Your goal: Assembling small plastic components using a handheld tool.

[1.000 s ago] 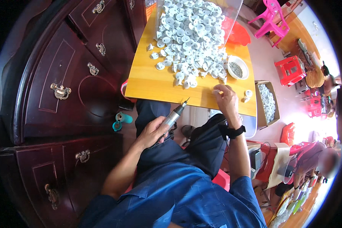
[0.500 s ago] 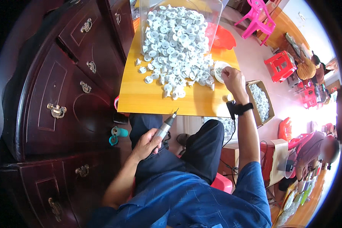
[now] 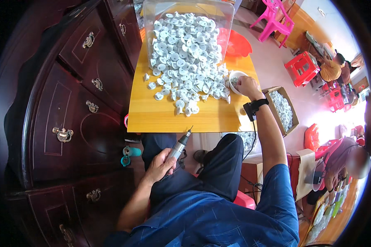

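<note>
On the yellow table [image 3: 152, 120], a heap of white plastic parts [image 3: 185, 53] spreads from a clear tub [image 3: 148, 11]; a red basin [image 3: 240, 44] sits beside the tub, beyond the white bowl [image 3: 231, 87]; the left hand [image 3: 162, 166] is wrapped around a silver driver [image 3: 178, 148], bit toward the table's near edge; the right hand [image 3: 248, 87] is curled over the bowl; its fingertips are hidden, so whether they grasp anything cannot be told; the bowl's grey contents are too small to identify.

A dark wooden cabinet [image 3: 68, 111] with metal handles [image 3: 62, 134] fills the left side, a teal bottle [image 3: 132, 151] near it. On the right, across the floor [image 3: 272, 64], are a pink chair [image 3: 275, 26], a red stool [image 3: 303, 68], a red bag [image 3: 311, 138] and a person [image 3: 337, 159].
</note>
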The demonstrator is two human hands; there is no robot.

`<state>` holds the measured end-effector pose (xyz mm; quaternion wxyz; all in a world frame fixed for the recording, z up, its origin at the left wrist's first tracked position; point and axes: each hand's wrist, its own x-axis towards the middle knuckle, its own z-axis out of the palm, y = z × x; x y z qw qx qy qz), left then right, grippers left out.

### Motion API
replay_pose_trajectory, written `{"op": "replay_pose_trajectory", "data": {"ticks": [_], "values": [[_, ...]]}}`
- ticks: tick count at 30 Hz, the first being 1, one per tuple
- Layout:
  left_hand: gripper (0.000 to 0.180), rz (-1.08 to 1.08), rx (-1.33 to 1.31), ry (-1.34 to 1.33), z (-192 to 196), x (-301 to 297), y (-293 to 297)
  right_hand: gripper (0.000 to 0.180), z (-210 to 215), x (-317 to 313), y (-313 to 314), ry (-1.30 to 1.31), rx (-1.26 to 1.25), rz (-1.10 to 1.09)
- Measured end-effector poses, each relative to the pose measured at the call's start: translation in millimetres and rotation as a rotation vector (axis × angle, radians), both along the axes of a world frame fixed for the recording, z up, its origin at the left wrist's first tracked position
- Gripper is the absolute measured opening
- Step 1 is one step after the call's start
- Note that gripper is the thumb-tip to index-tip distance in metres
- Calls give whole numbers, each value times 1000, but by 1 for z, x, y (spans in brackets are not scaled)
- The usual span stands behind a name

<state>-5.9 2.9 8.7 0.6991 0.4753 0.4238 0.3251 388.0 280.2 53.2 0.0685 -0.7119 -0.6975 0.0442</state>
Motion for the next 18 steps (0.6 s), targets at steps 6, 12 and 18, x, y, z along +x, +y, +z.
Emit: {"op": "replay_pose_trajectory", "data": {"ticks": [6,12,18], "values": [[48,5,-5,-6,-1,0,1,19,7,-3,-8,68,63,8],[44,9,-34,-51,-5,6,4,19,5,3,-15,76,297,42],[39,64,-9,-62,-1,2,-2,23,-16,-15,-7,65,279,9]]}}
